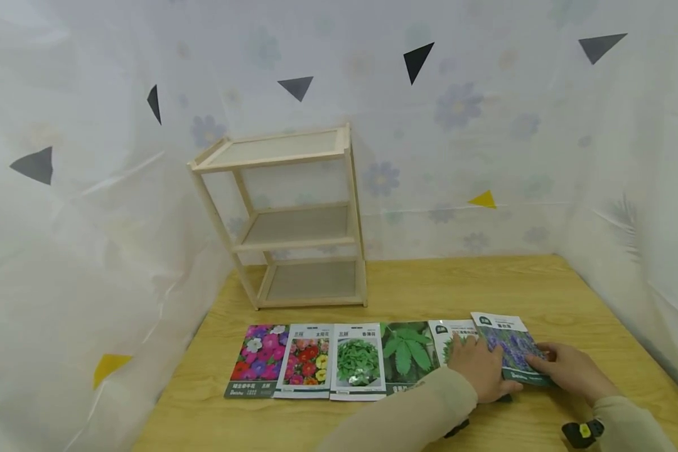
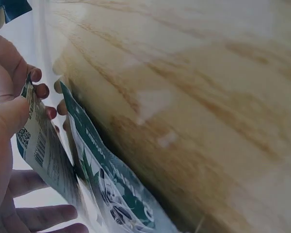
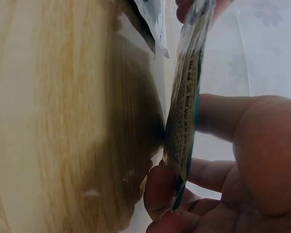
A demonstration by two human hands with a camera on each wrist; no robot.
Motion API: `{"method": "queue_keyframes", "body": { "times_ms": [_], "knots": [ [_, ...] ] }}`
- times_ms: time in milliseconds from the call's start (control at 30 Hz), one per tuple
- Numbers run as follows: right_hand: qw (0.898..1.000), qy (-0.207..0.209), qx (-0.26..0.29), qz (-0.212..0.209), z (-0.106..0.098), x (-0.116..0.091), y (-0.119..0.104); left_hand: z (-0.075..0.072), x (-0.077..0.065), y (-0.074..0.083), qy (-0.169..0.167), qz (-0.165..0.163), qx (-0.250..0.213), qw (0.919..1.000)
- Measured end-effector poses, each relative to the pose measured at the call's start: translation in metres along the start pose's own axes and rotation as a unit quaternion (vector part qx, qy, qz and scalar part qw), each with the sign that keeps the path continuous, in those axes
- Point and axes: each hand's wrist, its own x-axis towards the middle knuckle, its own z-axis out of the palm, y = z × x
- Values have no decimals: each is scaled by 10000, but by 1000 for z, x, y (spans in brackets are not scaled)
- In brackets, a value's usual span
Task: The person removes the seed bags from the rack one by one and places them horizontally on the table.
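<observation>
In the head view my right hand (image 1: 570, 370) grips the right edge of a seed packet with purple flowers (image 1: 514, 342), its thumb on the front. In the right wrist view that packet (image 3: 186, 97) stands tilted above the table, fingers curled at its lower edge. My left hand (image 1: 477, 370) holds the same packet by its left side, the thumb against its printed back in the left wrist view. The other left fingers stretch over a white seed packet with green leaves (image 1: 449, 329), which is partly hidden beneath the hand.
Left of the hands, a row of seed packets lies on the wooden table (image 1: 457, 285): pink flowers (image 1: 260, 355), mixed red and yellow flowers (image 1: 305, 364), green herb leaves (image 1: 358, 361) and a large green leaf (image 1: 408, 351). Behind them stands a three-tier wooden shelf (image 1: 294, 245).
</observation>
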Motion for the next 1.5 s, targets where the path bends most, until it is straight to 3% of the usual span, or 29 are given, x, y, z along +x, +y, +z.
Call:
{"method": "queue_keyframes", "body": {
  "times_ms": [567,800,1000,1500],
  "knots": [
    [9998,-70,-187,30,-4,-3,4,-6,2,8,-158,172,-61,9997],
    [9998,7,-205,-15,-4,-3,7,-8,3,11,-3,255,-296,9992],
    [9996,24,-290,-49,-6,-5,8,-6,3,14,129,329,-156,9993],
    [9993,75,-372,-62,-7,-10,11,-1,6,23,-298,303,212,9989]
  ]
}}
